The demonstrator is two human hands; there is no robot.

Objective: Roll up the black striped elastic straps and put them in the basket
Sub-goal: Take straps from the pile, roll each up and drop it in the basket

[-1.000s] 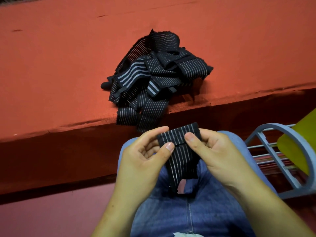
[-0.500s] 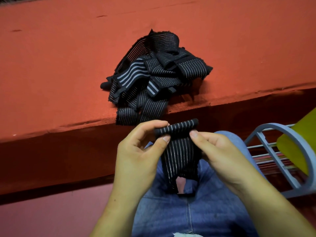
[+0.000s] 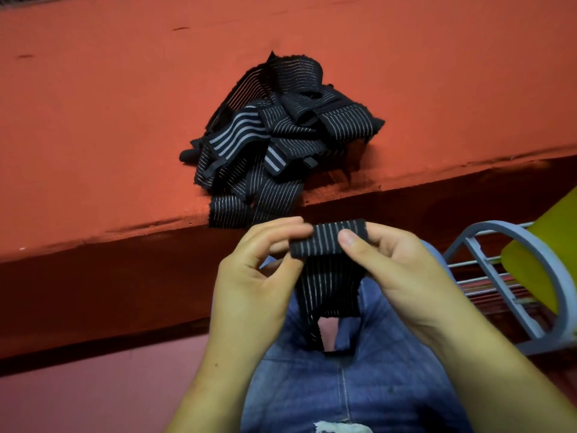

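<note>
A black striped strap (image 3: pixel 327 240) is held in the lower centre of the frame, over the lap. Its top end is rolled into a short bar; the loose tail hangs down from the roll across the blue jeans (image 3: pixel 359 389).

The left hand (image 3: pixel 256 276) is curled around the left end of the roll, with the fingers bent over the top and the thumb at the lower edge. The right hand (image 3: pixel 396 270) pinches the right end, with the thumb pressed on the front of the roll and the fingers hidden behind it. Both hands grip the same strap.

The other straps are heaped in a loose pile (image 3: pixel 281 142) in the upper centre, on a red ledge (image 3: pixel 93 135). None in the pile looks rolled. Two ends are draped over the ledge's front edge, just above the left hand.

A grey-blue wire frame (image 3: pixel 496 225) is seen at the right edge, with a yellow-green object (image 3: pixel 549 245) on it. Whether this is the basket cannot be told. Pink floor (image 3: pixel 93 392) fills the lower left.
</note>
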